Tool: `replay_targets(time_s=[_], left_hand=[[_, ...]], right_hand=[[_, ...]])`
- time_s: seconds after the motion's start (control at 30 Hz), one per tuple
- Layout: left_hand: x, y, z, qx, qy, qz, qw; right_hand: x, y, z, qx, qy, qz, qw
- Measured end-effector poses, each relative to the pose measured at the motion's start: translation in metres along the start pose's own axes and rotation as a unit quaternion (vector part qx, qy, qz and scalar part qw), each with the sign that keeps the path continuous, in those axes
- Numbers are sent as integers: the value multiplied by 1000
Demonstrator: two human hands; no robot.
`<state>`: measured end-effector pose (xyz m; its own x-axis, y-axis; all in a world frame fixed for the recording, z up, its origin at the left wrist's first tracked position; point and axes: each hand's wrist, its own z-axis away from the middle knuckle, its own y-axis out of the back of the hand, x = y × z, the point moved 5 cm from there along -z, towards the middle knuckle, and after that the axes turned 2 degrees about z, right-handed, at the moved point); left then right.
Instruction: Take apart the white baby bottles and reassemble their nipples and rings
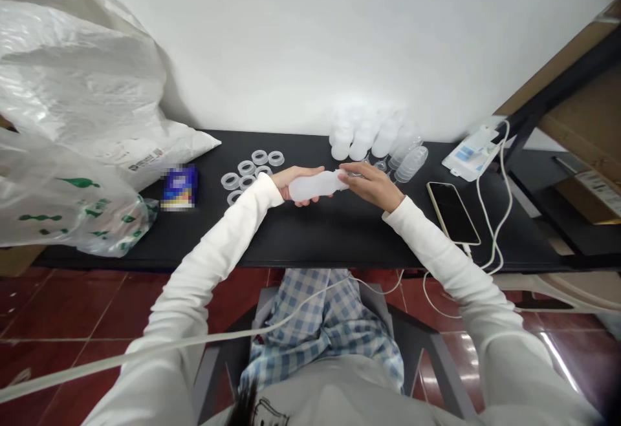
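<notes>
My left hand point(303, 187) is wrapped round a frosted white plastic bottle point(314, 185), which lies on its side just above the black table. The bottle's neck points right. My right hand point(371, 183) closes over that neck end, its fingers hiding the mouth and anything fitted there. Left of the bottle lie several translucent plastic rings point(247, 168), some partly behind my left wrist. Beyond my right hand stand several more frosted bottles point(359, 141). Beside them are clear domed caps point(411, 164) and small clear nipple-shaped pieces point(381, 164).
Large plastic bags point(82, 77) and a blurred blue packet point(179, 187) occupy the left side. On the right lie a phone point(455, 213) with its cable and a clear plastic case point(471, 153). A white cable point(204, 340) crosses in front of my lap. Cardboard boxes sit on a rack at far right.
</notes>
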<state>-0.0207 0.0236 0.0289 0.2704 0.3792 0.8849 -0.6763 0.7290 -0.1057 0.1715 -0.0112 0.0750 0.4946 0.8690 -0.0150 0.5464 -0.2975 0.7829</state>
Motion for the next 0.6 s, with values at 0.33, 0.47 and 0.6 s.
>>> replay_targets(time_s=[0.33, 0.47, 0.6], left_hand=[[28, 8, 12, 225, -274, -292, 888], [31, -6, 16, 323, -352, -519, 709], [25, -12, 15, 337, -356, -578, 652]], right_hand=[[19, -9, -4, -59, -212, -65, 973], [26, -19, -1, -100, -380, -119, 912], [22, -15, -2, -142, -427, -161, 878]])
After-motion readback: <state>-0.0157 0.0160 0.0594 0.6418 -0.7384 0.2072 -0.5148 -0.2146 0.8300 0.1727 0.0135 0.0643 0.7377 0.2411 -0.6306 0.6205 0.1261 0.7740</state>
